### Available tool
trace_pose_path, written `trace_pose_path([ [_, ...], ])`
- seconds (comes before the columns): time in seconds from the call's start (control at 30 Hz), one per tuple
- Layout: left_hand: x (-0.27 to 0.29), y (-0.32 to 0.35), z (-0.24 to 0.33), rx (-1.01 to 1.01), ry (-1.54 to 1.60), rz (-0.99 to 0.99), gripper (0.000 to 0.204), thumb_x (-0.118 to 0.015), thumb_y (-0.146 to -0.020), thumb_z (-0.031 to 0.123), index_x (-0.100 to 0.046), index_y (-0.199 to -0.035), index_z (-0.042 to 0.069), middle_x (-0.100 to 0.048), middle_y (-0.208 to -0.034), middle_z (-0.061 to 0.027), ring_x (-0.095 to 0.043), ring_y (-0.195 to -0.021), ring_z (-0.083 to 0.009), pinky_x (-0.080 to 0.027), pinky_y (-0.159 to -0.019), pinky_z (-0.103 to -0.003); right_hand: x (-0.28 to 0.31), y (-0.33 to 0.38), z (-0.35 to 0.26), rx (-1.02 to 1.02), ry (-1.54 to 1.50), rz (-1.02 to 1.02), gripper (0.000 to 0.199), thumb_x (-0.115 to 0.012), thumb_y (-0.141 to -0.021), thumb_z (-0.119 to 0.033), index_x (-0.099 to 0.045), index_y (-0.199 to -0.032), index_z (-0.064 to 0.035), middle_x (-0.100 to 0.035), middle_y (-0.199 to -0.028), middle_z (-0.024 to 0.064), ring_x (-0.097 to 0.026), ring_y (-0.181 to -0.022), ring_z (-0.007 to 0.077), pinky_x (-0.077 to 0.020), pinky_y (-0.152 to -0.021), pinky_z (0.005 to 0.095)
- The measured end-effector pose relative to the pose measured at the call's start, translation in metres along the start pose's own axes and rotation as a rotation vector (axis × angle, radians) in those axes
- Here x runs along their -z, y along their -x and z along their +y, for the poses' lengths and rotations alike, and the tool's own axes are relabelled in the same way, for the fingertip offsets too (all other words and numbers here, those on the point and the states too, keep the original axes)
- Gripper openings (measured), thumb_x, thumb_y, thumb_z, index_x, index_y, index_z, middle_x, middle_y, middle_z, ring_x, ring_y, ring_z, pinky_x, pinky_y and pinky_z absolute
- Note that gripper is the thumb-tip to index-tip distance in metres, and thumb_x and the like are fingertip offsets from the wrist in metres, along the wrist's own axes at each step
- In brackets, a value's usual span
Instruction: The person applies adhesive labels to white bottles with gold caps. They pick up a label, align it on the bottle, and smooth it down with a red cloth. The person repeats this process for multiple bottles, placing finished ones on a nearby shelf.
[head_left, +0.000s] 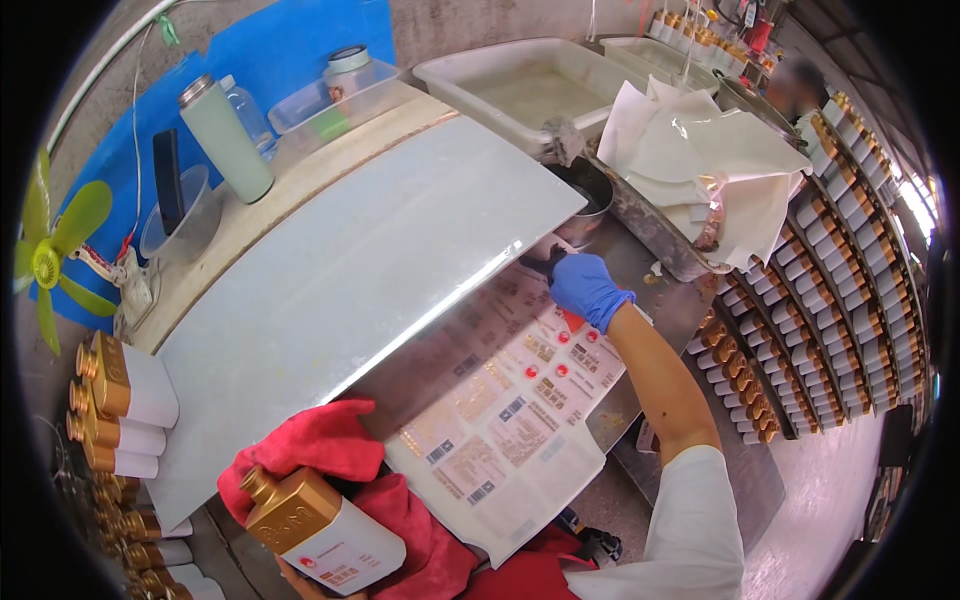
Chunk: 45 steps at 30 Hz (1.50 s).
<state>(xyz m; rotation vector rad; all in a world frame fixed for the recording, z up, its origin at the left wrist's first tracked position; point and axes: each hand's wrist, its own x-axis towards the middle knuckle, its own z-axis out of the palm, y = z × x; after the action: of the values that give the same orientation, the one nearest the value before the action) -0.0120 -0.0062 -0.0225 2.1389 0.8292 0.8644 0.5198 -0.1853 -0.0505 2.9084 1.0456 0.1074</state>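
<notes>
A white flask-shaped bottle (pixel 335 545) with a gold shoulder and neck tilts at the lower left. My left hand (pixel 297 582) holds it from below, mostly hidden behind it. Red cloth (pixel 310 445) lies bunched behind and beside the bottle, over the board's edge. My right hand (pixel 590 290), in a blue glove, reaches to the far end of a sheet of printed decals (pixel 500 410). Its fingers are closed by a small dark item (pixel 545 262) whose kind I cannot make out. Beside it stands a metal pot (pixel 590 195).
A pale grey board (pixel 350 240) slopes over the decal sheet. Racks of white-and-gold bottles (pixel 840 270) fill the right; more bottles (pixel 120 400) stand left. White sheets (pixel 700 160), a water-filled tub (pixel 530 85), a green flask (pixel 228 140) and a fan (pixel 60 250) surround the bench.
</notes>
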Motion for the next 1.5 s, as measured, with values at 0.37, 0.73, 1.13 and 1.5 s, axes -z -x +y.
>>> trace_pose_path([
  [0.37,0.002,0.003,-0.014,-0.048,-0.037,0.006,0.103,-0.076,-0.059,0.011,-0.022,-0.145,-0.005,-0.043,-0.138,-0.024,-0.05,-0.121,-0.0357,-0.039,-0.102,-0.045,0.031,0.06,0.058,-0.143,-0.289,0.118,0.035,-0.055,-0.088,-0.025,-0.062,-0.123,-0.0249,-0.065,-0.085,0.0124,-0.065,-0.076,0.0308,-0.052,-0.07,0.0406],
  [0.73,0.002,0.011,-0.025,0.091,0.219,-0.014,0.106,-0.072,-0.059,0.0,-0.016,-0.148,0.001,-0.037,-0.142,-0.0224,-0.047,-0.124,-0.0346,-0.045,-0.098,-0.046,-0.005,0.013,0.07,-0.368,-0.581,0.017,0.033,-0.076,-0.07,-0.035,-0.073,-0.085,-0.0056,-0.07,-0.08,0.0132,-0.068,-0.075,0.0262,-0.0525,-0.074,0.0351],
  [1.13,-0.001,0.008,-0.025,0.145,0.345,-0.109,0.095,-0.074,-0.071,0.004,-0.019,-0.149,0.006,-0.036,-0.144,-0.02,-0.044,-0.127,-0.0345,-0.042,-0.102,-0.048,-0.019,0.015,0.091,-0.284,-0.725,0.164,0.035,-0.078,-0.07,-0.034,-0.072,-0.081,-0.0009,-0.07,-0.075,0.0128,-0.067,-0.069,0.0219,-0.0511,-0.068,0.0336],
  [1.5,0.005,0.011,-0.025,0.155,0.397,-0.138,0.127,-0.092,-0.056,0.023,-0.009,-0.148,-0.008,-0.036,-0.143,-0.0228,-0.042,-0.129,-0.0296,-0.033,-0.107,-0.04,-0.031,0.009,0.099,-0.299,-0.78,0.181,0.025,-0.071,-0.074,-0.027,-0.072,-0.078,-0.0025,-0.067,-0.069,0.0147,-0.065,-0.064,0.0244,-0.0506,-0.065,0.0354],
])
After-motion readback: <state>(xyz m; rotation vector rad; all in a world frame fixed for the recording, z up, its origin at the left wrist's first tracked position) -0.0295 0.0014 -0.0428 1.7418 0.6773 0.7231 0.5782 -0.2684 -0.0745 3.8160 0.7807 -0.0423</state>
